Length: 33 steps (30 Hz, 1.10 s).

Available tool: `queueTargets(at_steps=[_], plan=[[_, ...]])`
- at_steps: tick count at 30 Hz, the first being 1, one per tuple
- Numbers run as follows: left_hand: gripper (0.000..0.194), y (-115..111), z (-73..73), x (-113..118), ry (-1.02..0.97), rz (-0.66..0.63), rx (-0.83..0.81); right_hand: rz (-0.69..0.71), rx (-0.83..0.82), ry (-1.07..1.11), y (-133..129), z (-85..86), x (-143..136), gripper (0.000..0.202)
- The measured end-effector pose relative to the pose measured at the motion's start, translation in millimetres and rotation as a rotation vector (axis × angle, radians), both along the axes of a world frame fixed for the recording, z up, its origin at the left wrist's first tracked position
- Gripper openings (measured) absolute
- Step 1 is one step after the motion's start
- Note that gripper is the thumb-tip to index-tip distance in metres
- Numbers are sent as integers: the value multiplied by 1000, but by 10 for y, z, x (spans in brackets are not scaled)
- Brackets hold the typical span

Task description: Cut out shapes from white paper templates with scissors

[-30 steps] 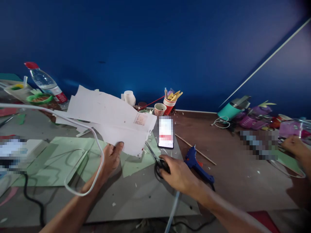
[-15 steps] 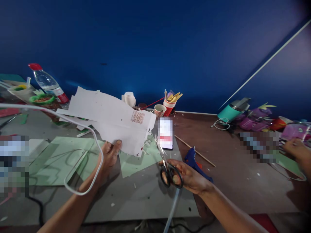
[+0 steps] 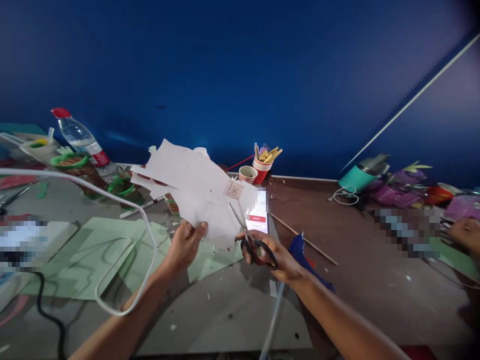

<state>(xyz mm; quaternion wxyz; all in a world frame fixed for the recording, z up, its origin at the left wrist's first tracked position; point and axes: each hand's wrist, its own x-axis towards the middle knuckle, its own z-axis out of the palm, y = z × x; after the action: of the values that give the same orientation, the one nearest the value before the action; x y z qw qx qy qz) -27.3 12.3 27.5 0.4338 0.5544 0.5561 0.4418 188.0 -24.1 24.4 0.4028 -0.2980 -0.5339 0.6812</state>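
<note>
My left hand (image 3: 187,242) pinches the lower edge of a white sheet of paper (image 3: 187,180), thumb on top. The sheet is irregularly cut and carries a printed QR code (image 3: 234,189) near its right end. In my right hand (image 3: 275,257) is a pair of scissors (image 3: 247,237) with black handles, fingers through the loops. Its blades are parted and lie at the right part of the paper, just under the code. Behind the paper's right end a lit phone (image 3: 258,225) lies partly covered. Green paper (image 3: 213,265) rests below the sheet.
A blue glue gun (image 3: 300,250) and a thin wooden stick (image 3: 307,240) lie right of my right hand. A white cable (image 3: 155,240) loops over my left forearm. Cups (image 3: 248,174) and a bottle (image 3: 84,140) stand at the back. Another person's hand (image 3: 467,232) is at far right.
My left hand has moved right with the paper, bringing it to the scissors. My right hand has lifted slightly and moved left, and the blades have opened.
</note>
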Motion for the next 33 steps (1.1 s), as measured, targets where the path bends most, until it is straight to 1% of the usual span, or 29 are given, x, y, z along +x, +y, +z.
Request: queueTargets(at_steps=[2,4,7,9,12,14,17,23,27,30,33], plan=[[40,20,-79,2,40,-19,11,-9,0,-78,-4,-47,-16,66],[42,42,-164,-17,31,-11,26,12,-34,-113,-16,-102,-40,65],[36,72,-257,-63,-84,-21,47,0,-53,-138,-24,-184,-64,61],[33,81,-281,-95,-136,-23,43,-18,-34,-173,-22,-217,-59,57],[33,75,-277,-122,-161,1,11,-27,-24,-221,-20,-218,-23,56],[31,63,-265,-111,-205,-8,2,30,-73,-238,-25,-207,1,63],[30,35,-255,-52,-321,-74,-23,113,-115,-242,-41,-219,17,70],[35,-31,-225,73,-545,-193,-133,182,-160,-166,-70,-314,14,69],[32,-47,-215,80,-586,-212,-169,235,-183,-127,-71,-313,12,69],[33,-51,-226,73,-589,-247,-185,232,-184,-130,-61,-264,0,66],[35,-54,-241,70,-588,-275,-164,233,-186,-124,-48,-199,-6,66]])
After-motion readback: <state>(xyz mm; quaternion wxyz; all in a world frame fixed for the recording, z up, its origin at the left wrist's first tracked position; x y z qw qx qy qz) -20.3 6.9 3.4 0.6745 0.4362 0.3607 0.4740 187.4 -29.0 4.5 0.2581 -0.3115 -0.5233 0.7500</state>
